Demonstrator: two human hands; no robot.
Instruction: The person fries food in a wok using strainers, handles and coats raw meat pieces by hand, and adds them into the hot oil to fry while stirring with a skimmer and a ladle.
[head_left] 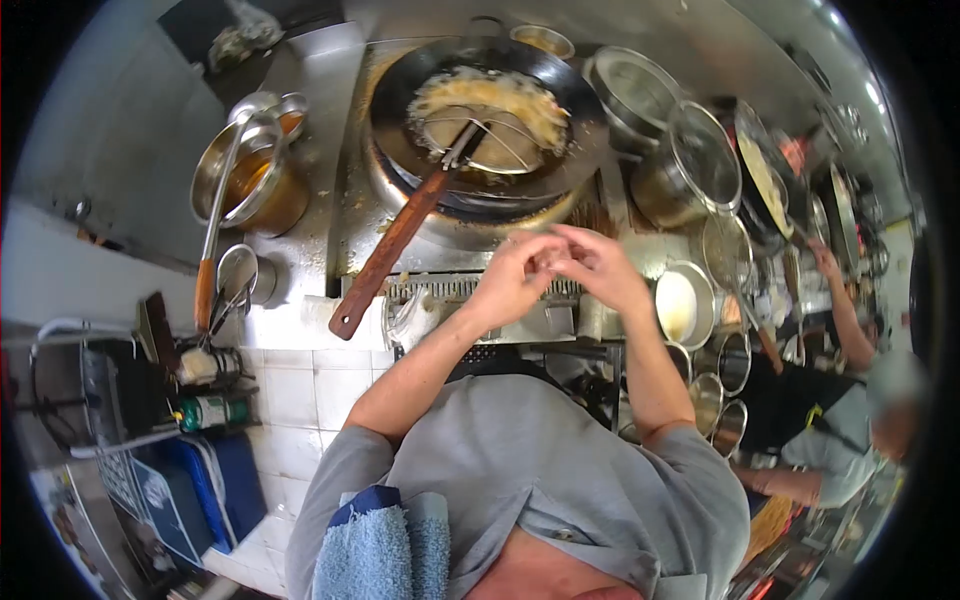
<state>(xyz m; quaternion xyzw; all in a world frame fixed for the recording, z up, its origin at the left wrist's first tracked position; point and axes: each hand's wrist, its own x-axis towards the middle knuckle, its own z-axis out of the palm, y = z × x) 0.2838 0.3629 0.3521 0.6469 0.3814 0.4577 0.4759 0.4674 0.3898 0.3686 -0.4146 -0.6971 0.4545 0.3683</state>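
Observation:
My left hand (514, 272) and my right hand (603, 270) meet in front of the wok, fingertips touching or overlapping. Their fingers are loosely bent and apart, slightly blurred, and I see nothing held in either. Just beyond them, the black wok (390, 100) sits on the burner with bubbling oil and pale yellow food (530, 100) frying in it. A round wire-mesh strainer (505, 150) lies over the wok, partly on the food. Its wooden handle (395, 250) slants toward me, past the left side of my left hand, untouched.
A metal pot (285, 205) of brown liquid, with a long-handled ladle (220, 195), stands at left. Metal pots (650, 190) and a white-filled container (685, 310) are at right. A co-worker (830, 450) reaches toward another pan (765, 180) at far right.

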